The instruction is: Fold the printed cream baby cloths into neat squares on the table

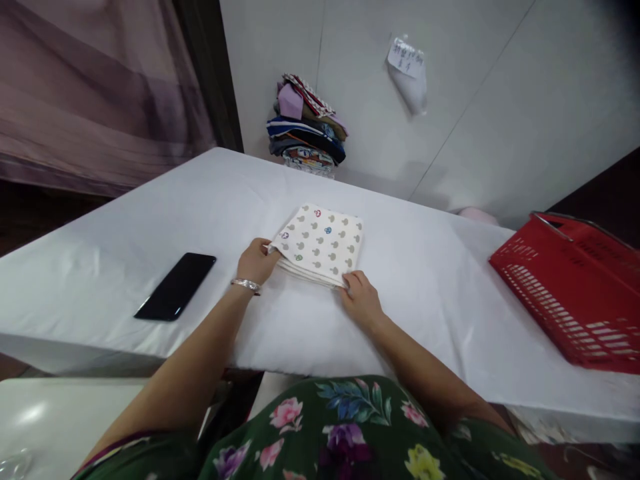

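A folded white cloth (320, 240) printed with small grey mushroom shapes, a few of them coloured, lies flat in the middle of the white-covered table (430, 313). Several layers show along its near edge. My left hand (257, 262), with a silver bracelet at the wrist, pinches the near left corner between thumb and fingers. At the near right corner, my right hand (363, 299) grips the cloth's edge in the same way. Both hands rest close to the tabletop, and the undersides of the fingertips are hidden.
A black phone (176, 287) lies left of my left hand. On the far right stands a red plastic basket (575, 293) with a metal handle. Beyond the table's back edge is a stack of folded clothes (307, 127) against the wall. A pinkish curtain (95, 87) hangs at the left.
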{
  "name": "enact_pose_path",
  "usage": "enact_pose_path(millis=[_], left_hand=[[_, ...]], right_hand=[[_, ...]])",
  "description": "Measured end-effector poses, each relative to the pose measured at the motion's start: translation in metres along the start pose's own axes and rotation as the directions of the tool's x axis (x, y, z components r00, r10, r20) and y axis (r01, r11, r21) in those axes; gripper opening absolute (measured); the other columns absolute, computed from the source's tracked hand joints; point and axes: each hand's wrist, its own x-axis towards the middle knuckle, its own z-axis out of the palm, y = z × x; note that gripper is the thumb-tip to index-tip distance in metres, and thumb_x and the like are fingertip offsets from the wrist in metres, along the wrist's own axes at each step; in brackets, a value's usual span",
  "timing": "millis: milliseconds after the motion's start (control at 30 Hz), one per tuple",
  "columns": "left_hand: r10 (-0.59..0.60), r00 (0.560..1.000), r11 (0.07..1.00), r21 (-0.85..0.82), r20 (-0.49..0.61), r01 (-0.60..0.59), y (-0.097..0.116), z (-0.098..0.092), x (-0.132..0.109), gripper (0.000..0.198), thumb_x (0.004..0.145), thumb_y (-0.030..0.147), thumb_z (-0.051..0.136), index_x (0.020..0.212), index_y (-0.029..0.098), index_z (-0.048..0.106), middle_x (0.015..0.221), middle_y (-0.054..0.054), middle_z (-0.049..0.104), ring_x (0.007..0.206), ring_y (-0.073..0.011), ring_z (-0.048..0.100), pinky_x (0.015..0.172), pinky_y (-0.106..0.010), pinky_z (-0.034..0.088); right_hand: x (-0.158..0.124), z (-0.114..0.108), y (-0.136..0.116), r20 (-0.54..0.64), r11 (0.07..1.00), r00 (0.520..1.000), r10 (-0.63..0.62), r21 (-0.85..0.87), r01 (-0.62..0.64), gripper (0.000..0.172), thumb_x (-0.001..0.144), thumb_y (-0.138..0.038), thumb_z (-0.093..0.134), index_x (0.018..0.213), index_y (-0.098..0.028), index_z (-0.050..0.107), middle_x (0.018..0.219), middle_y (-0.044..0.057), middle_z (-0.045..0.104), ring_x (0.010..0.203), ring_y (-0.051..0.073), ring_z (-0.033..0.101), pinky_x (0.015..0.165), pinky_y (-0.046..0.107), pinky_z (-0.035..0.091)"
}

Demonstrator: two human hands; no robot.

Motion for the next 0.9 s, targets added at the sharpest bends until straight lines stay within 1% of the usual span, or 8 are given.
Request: enact_pose_path(millis=[67,233,333,433,533,700,800,900], left_hand=[[-0.010,1.000,1.000,-0.025,-0.004,0.010,0.000,0.001,0.003,0.037,0.071,0.045,0.055,0.099,0.021,0.055,0.081,-0.001,0.064,0.071,-0.0168,0.059,0.061,-0.025,0.042],[-0.056,0.996,0.995,0.085,0.072,0.050,-0.011,0.006,0.006,0.031,0.071,0.039,0.055,0.097,0.021,0.058,0.079,-0.002,0.064,0.073,-0.0194,0.059,0.061,-0.027,0.041],[-0.048,0.994,0.998,0.053,0.094,0.043,-0.015,0.006,0.005,0.034,0.071,0.042,0.055,0.098,0.021,0.059,0.074,-0.001,0.062,0.071,-0.0185,0.059,0.062,-0.027,0.041],[-0.027,0.995,0.999,-0.043,0.093,0.031,-0.010,0.002,0.003,0.042,0.069,0.045,0.058,0.103,0.021,0.058,0.072,0.000,0.061,0.067,-0.0165,0.059,0.062,-0.026,0.043],[-0.019,0.997,0.977,-0.210,0.071,0.034,0.002,-0.002,0.003,0.045,0.067,0.044,0.060,0.104,0.020,0.057,0.074,0.000,0.062,0.064,-0.0142,0.060,0.060,-0.025,0.045],[-0.071,0.986,0.858,-0.495,0.149,0.137,0.017,-0.005,0.007,0.046,0.063,0.043,0.065,0.100,0.016,0.058,0.077,-0.003,0.065,0.062,-0.0138,0.061,0.052,-0.023,0.046],[-0.082,0.986,0.824,-0.546,0.147,0.150,0.017,-0.003,0.007,0.048,0.061,0.042,0.067,0.099,0.016,0.058,0.075,-0.002,0.065,0.061,-0.0132,0.061,0.051,-0.022,0.046],[-0.099,0.988,0.823,-0.548,0.117,0.148,0.013,0.000,0.005,0.045,0.060,0.040,0.067,0.097,0.015,0.058,0.071,0.000,0.063,0.061,-0.0128,0.060,0.051,-0.022,0.046]], right_hand=[[0.000,0.002,0.002,0.014,1.000,1.000,-0.011,-0.003,0.011,0.029,0.087,-0.025,0.043,0.113,-0.021,0.054,0.109,0.009,0.054,0.096,0.020,0.055,0.083,0.031,0.047],[-0.003,0.003,0.007,0.053,1.000,0.999,-0.011,-0.018,0.012,0.028,0.087,-0.025,0.042,0.112,-0.021,0.053,0.107,0.008,0.055,0.090,0.019,0.056,0.077,0.030,0.048],[-0.002,0.000,0.005,0.037,0.999,0.999,-0.032,-0.041,0.033,0.027,0.087,-0.026,0.043,0.112,-0.021,0.054,0.107,0.008,0.056,0.093,0.020,0.055,0.080,0.032,0.047],[0.002,-0.002,-0.001,-0.011,0.995,0.998,-0.067,-0.074,0.066,0.031,0.086,-0.031,0.047,0.115,-0.020,0.054,0.109,0.010,0.055,0.100,0.023,0.051,0.088,0.036,0.044],[0.007,-0.002,-0.004,-0.026,0.995,0.997,-0.069,-0.071,0.067,0.035,0.085,-0.032,0.049,0.118,-0.021,0.053,0.112,0.011,0.054,0.103,0.024,0.050,0.087,0.036,0.044],[0.015,-0.005,-0.004,-0.019,0.999,1.000,-0.024,0.034,0.025,0.026,0.091,-0.029,0.038,0.110,-0.022,0.055,0.104,0.007,0.056,0.095,0.018,0.055,0.081,0.029,0.046],[0.017,-0.009,-0.003,-0.019,0.998,1.000,-0.005,0.058,0.006,0.024,0.091,-0.029,0.037,0.104,-0.021,0.056,0.098,0.006,0.057,0.087,0.017,0.056,0.076,0.027,0.046],[0.018,-0.010,-0.003,-0.010,1.000,1.000,-0.018,0.025,0.018,0.023,0.091,-0.029,0.038,0.103,-0.021,0.057,0.098,0.006,0.058,0.089,0.017,0.056,0.075,0.027,0.046]])
